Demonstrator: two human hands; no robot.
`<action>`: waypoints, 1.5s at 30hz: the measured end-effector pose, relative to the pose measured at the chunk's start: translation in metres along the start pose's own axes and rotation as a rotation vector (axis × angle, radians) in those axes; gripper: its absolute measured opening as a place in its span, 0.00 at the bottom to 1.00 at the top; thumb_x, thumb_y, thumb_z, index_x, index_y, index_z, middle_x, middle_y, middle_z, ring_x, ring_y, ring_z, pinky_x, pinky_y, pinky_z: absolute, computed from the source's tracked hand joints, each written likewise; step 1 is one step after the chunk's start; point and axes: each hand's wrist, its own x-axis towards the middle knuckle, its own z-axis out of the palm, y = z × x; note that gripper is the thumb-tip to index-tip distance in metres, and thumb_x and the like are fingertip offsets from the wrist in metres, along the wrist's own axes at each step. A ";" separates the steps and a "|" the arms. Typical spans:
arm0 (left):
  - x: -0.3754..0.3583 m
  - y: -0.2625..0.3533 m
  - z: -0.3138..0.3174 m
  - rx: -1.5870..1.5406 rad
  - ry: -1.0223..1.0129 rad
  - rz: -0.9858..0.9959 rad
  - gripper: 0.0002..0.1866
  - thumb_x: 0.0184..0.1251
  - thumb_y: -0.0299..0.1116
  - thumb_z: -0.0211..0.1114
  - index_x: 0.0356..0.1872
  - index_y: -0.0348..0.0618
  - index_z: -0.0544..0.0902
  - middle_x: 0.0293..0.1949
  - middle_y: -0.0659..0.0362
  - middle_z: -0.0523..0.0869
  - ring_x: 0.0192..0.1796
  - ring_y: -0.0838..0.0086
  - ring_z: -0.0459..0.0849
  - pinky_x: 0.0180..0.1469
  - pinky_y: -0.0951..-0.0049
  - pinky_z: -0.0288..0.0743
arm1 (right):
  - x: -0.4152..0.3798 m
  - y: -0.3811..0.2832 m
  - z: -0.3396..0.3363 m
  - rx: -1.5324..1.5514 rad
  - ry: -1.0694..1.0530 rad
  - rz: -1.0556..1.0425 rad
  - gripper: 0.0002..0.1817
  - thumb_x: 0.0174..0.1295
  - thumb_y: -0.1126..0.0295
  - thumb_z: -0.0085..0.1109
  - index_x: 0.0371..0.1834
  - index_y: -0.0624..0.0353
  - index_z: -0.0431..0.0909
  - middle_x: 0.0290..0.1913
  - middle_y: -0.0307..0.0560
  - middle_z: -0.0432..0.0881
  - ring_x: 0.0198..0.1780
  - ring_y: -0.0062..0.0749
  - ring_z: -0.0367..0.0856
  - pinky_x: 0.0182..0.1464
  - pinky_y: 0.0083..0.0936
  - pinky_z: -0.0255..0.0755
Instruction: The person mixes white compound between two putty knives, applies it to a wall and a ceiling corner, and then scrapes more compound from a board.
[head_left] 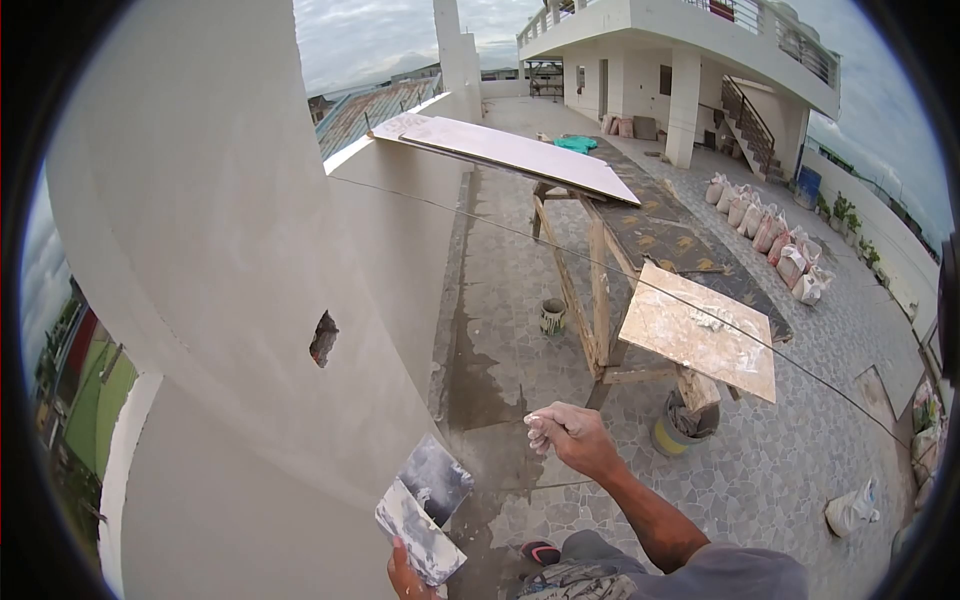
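Observation:
At the lower middle, my left hand (405, 575) grips a plaster-smeared metal blade (420, 535). A second, darker blade (436, 480) overlaps it just above. My right hand (572, 437) is raised in front of my body, its fingers curled together and coated with white powder; whether anything small is between them cannot be made out. Both hands are beside a curved grey plastered wall (250, 430), which has a ragged hole (323, 338) in it.
A wooden trestle table (690, 235) bears a long white board (520, 155) and a plaster-smeared board (660, 320). Buckets (685, 425) (552, 316) stand on the stone-patterned floor. Sacks (770, 235) line the right, another sack (852, 508) lies nearer. A thin cable (500, 232) crosses the view.

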 end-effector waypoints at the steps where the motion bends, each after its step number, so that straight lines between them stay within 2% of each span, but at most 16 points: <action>1: 0.000 -0.001 0.000 0.009 0.002 0.012 0.25 0.61 0.32 0.56 0.58 0.26 0.75 0.45 0.39 0.82 0.41 0.52 0.82 0.44 0.56 0.73 | 0.001 0.001 0.000 -0.004 -0.005 0.062 0.09 0.72 0.72 0.56 0.45 0.65 0.84 0.31 0.47 0.84 0.33 0.29 0.86 0.36 0.24 0.80; 4: -0.002 -0.004 0.002 0.038 0.012 0.044 0.26 0.60 0.31 0.56 0.59 0.26 0.74 0.46 0.38 0.82 0.43 0.50 0.82 0.47 0.54 0.73 | 0.005 0.024 -0.002 -0.196 -0.042 -0.015 0.11 0.70 0.71 0.58 0.49 0.65 0.82 0.36 0.52 0.83 0.40 0.41 0.86 0.44 0.30 0.79; 7: -0.004 -0.009 0.004 0.069 0.023 0.085 0.27 0.59 0.29 0.56 0.60 0.25 0.74 0.47 0.36 0.82 0.44 0.48 0.82 0.49 0.52 0.74 | 0.005 0.036 -0.002 -0.501 -0.035 -0.212 0.13 0.66 0.70 0.61 0.50 0.66 0.81 0.42 0.56 0.81 0.45 0.50 0.82 0.50 0.35 0.75; 10: -0.005 -0.012 0.008 0.094 0.040 0.111 0.28 0.57 0.28 0.56 0.60 0.24 0.74 0.48 0.35 0.81 0.46 0.46 0.81 0.52 0.50 0.74 | 0.004 0.056 -0.002 -0.535 0.000 -0.254 0.15 0.64 0.69 0.62 0.50 0.66 0.80 0.45 0.57 0.79 0.45 0.49 0.80 0.49 0.37 0.74; 11: -0.005 -0.011 0.007 0.028 -0.019 0.031 0.29 0.55 0.28 0.57 0.60 0.23 0.73 0.55 0.31 0.80 0.52 0.42 0.81 0.58 0.48 0.73 | 0.003 0.058 -0.001 -0.497 0.009 -0.192 0.13 0.64 0.69 0.62 0.48 0.65 0.80 0.44 0.57 0.79 0.43 0.48 0.80 0.49 0.37 0.74; 13: -0.005 -0.012 0.007 0.056 -0.003 0.069 0.29 0.57 0.28 0.57 0.61 0.24 0.73 0.52 0.33 0.81 0.50 0.45 0.82 0.56 0.50 0.74 | 0.002 0.057 0.000 -0.419 0.027 -0.068 0.11 0.63 0.69 0.63 0.44 0.65 0.81 0.41 0.56 0.80 0.41 0.48 0.80 0.47 0.37 0.74; 16: -0.003 -0.007 0.004 0.023 -0.003 0.038 0.27 0.59 0.30 0.57 0.60 0.25 0.73 0.51 0.36 0.82 0.48 0.48 0.83 0.53 0.53 0.75 | 0.000 0.054 -0.001 -0.387 -0.009 -0.017 0.08 0.63 0.69 0.63 0.39 0.64 0.82 0.37 0.55 0.81 0.38 0.47 0.80 0.44 0.36 0.74; 21: 0.007 0.014 -0.002 -0.152 -0.006 -0.083 0.26 0.63 0.34 0.57 0.59 0.27 0.74 0.48 0.40 0.83 0.45 0.53 0.84 0.48 0.57 0.77 | -0.002 0.052 -0.001 -0.351 0.056 -0.031 0.10 0.64 0.67 0.65 0.35 0.64 0.81 0.32 0.53 0.82 0.33 0.44 0.80 0.40 0.34 0.74; 25: 0.024 0.046 -0.012 -0.554 0.013 -0.298 0.24 0.66 0.37 0.57 0.58 0.28 0.74 0.46 0.43 0.84 0.43 0.57 0.84 0.44 0.60 0.78 | -0.002 0.051 0.001 -0.392 0.077 -0.011 0.11 0.64 0.65 0.66 0.35 0.63 0.81 0.32 0.52 0.82 0.31 0.39 0.80 0.37 0.32 0.74; 28: 0.036 0.074 -0.022 -0.951 0.049 -0.455 0.24 0.69 0.39 0.57 0.57 0.29 0.74 0.45 0.45 0.84 0.41 0.60 0.85 0.41 0.63 0.78 | -0.005 0.044 0.006 -0.303 0.110 0.082 0.11 0.63 0.65 0.67 0.36 0.63 0.82 0.30 0.46 0.82 0.29 0.33 0.79 0.35 0.28 0.73; 31: 0.043 0.095 -0.029 -1.241 0.088 -0.543 0.23 0.71 0.41 0.56 0.57 0.30 0.74 0.43 0.48 0.85 0.39 0.63 0.86 0.38 0.65 0.79 | -0.008 0.038 0.005 -0.352 0.022 0.107 0.10 0.63 0.65 0.67 0.36 0.62 0.82 0.30 0.47 0.83 0.30 0.31 0.80 0.35 0.28 0.73; 34: 0.045 0.107 -0.033 -1.386 0.121 -0.581 0.23 0.73 0.43 0.56 0.56 0.31 0.75 0.42 0.50 0.85 0.37 0.66 0.86 0.35 0.68 0.80 | -0.014 0.048 0.008 -0.351 -0.008 0.030 0.10 0.62 0.66 0.66 0.36 0.62 0.82 0.31 0.51 0.84 0.31 0.37 0.81 0.36 0.31 0.74; 38: 0.041 0.116 -0.037 -1.449 0.152 -0.593 0.23 0.76 0.46 0.56 0.55 0.32 0.75 0.40 0.53 0.86 0.35 0.70 0.87 0.31 0.72 0.81 | -0.018 0.048 0.010 -0.290 -0.014 0.056 0.10 0.64 0.65 0.64 0.36 0.62 0.81 0.29 0.53 0.84 0.31 0.40 0.82 0.36 0.32 0.74; 42: 0.037 0.111 -0.037 -1.485 0.123 -0.592 0.23 0.76 0.45 0.57 0.56 0.31 0.75 0.42 0.52 0.86 0.39 0.67 0.87 0.39 0.68 0.83 | -0.020 0.049 0.011 -0.289 0.014 0.054 0.10 0.66 0.66 0.63 0.36 0.63 0.80 0.28 0.53 0.83 0.29 0.41 0.81 0.35 0.34 0.73; 45: 0.035 0.111 -0.038 -1.500 0.136 -0.600 0.23 0.77 0.44 0.57 0.56 0.31 0.75 0.42 0.52 0.86 0.38 0.67 0.88 0.39 0.68 0.84 | -0.018 0.044 0.010 -0.294 0.025 0.040 0.10 0.66 0.66 0.62 0.36 0.63 0.78 0.26 0.53 0.82 0.27 0.40 0.80 0.33 0.34 0.73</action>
